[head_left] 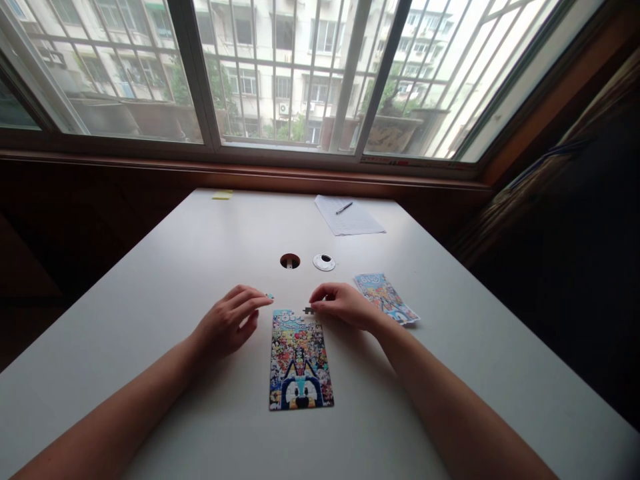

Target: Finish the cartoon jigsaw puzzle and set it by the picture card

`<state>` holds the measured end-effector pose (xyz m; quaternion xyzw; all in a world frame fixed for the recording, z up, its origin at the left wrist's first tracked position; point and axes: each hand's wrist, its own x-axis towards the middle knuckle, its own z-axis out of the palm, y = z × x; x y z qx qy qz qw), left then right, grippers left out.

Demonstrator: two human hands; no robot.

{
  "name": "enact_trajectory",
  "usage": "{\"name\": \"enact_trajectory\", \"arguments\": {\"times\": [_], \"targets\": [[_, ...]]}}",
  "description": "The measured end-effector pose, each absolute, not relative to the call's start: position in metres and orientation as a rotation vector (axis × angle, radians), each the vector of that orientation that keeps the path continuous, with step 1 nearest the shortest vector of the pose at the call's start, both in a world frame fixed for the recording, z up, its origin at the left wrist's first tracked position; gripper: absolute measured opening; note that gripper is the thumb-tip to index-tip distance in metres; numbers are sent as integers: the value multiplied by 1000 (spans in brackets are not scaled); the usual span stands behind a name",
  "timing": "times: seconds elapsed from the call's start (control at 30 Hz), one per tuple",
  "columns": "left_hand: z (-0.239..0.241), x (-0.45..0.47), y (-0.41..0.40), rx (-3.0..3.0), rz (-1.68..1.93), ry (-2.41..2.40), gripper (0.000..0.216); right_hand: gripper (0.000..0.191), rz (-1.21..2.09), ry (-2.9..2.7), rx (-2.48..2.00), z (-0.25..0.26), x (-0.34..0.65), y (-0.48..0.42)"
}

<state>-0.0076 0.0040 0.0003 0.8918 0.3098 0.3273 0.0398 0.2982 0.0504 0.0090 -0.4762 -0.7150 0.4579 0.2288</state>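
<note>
Daylight enters through a wide sliding window with bars outside (280,80) and falls on a smooth white table (165,253). Near the middle of this surface, directly before the person, lies a rectangular, many-coloured cardboard jigsaw puzzle (301,367) with a blue dog face at its lower end. It lies flat, with its lower end toward the person, so probably it is placed for viewing the picture upright. Its top edge is uneven, with a gap at the upper right.

The right hand (343,305) holds a small grey jigsaw piece (308,311) between thumb and forefinger, which are closed together at the tips. This narrow pinch leaves most of the piece uncovered, perhaps for easier turning. The left hand (227,321) is loosely open, its thumb apart from the long fingers; their tips are at a small blue piece (269,296), but I cannot tell if they touch it.

Beyond the right wrist lies a colourful printed sheet (385,299) with a similar picture, perhaps kept close for comparing. Farther away, a silver-dark pen (344,208) rests on white papers (360,222), near the far edge.
</note>
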Motion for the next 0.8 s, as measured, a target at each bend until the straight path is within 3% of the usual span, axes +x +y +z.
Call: {"name": "enact_trajectory", "arguments": {"times": [0.13,0.33,0.8], "targets": [[1,-14,8,2539,1200,1226,30,16,1186,-1989,-1286,9,298,48],[-1,-16,13,2320,1193,1393,29,16,1161,-2002,-1248,8,301,51],[14,-27,18,2231,646,1238,19,16,1175,-2071,-1231,8,304,52]]}}
